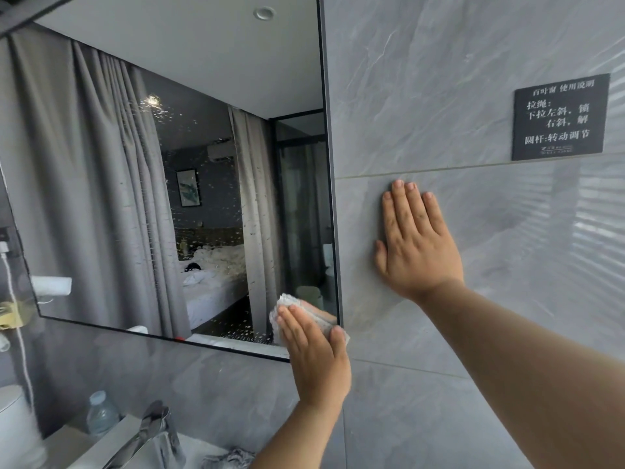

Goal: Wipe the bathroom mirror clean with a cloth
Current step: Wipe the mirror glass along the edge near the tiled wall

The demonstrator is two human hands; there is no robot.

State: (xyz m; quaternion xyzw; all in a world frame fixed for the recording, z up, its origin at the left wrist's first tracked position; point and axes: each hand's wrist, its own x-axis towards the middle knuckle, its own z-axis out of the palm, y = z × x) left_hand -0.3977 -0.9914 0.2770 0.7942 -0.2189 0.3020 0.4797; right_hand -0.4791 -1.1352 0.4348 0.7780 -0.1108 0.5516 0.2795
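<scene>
Left hand (pixel 316 353) flat over cloth (pixel 291 304), mirror (pixel 169 164) btm-right corner.

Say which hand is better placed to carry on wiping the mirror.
The left hand: it presses the cloth flat against the mirror at its lower right corner. The right hand lies flat on the wall tile, off the glass.

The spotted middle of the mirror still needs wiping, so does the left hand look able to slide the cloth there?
Probably yes: the left hand presses the cloth flat at the mirror corner, and nothing blocks the glass toward the middle.
</scene>
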